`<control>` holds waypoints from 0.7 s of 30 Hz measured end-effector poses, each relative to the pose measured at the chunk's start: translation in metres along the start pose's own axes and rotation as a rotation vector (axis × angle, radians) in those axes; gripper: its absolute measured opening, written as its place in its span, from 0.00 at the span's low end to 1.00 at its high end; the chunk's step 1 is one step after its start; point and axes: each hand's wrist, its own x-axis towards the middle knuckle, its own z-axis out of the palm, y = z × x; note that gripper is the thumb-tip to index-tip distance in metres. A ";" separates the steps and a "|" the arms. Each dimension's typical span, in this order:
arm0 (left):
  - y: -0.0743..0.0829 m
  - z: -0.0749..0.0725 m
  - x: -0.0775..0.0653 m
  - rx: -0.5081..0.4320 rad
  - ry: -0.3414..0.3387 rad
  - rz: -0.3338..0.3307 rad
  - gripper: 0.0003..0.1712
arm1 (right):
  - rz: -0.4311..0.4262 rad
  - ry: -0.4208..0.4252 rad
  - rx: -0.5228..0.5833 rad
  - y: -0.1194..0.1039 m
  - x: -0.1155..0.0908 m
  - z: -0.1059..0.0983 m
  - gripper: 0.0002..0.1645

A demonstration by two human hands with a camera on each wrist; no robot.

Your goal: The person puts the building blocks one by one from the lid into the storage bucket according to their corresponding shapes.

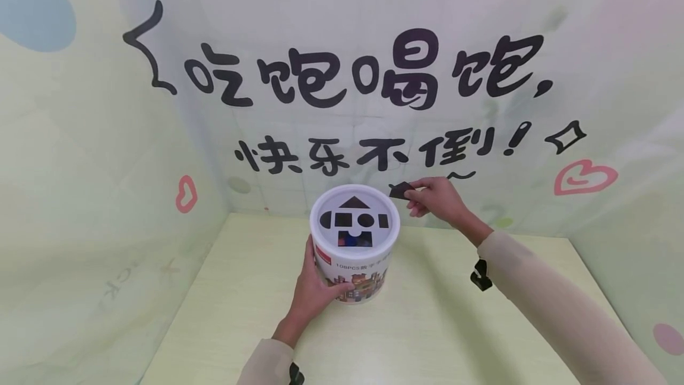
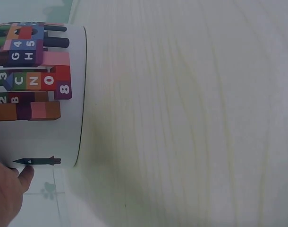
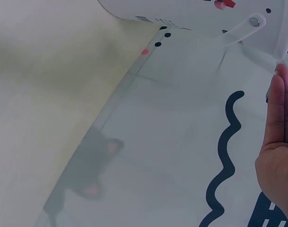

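Observation:
A white toy-block bucket (image 1: 355,269) stands upright on the table, printed with a picture of colourful blocks. Its white lid (image 1: 327,239) has dark cutouts: a triangle, a half circle, a square, a circle, a rectangle and an arch; coloured pieces show through the arch. My left hand (image 1: 312,290) grips the bucket's left side, thumb across the front; part of it shows in the left wrist view. Just right of the lid, my right hand (image 1: 435,199) pinches a small dark angular block (image 1: 401,190) between thumb and fingers. In the right wrist view the hand (image 3: 282,137) mostly hides it.
The pale wooden table (image 1: 427,325) meets a printed cloth wall (image 1: 331,10) behind the bucket, with more cloth at both sides. In the right wrist view, a translucent white handle (image 3: 245,29) hangs along the bucket's side.

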 end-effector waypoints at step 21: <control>0.001 0.000 -0.001 -0.002 0.002 -0.016 0.76 | -0.035 -0.050 0.019 -0.025 0.003 0.032 0.16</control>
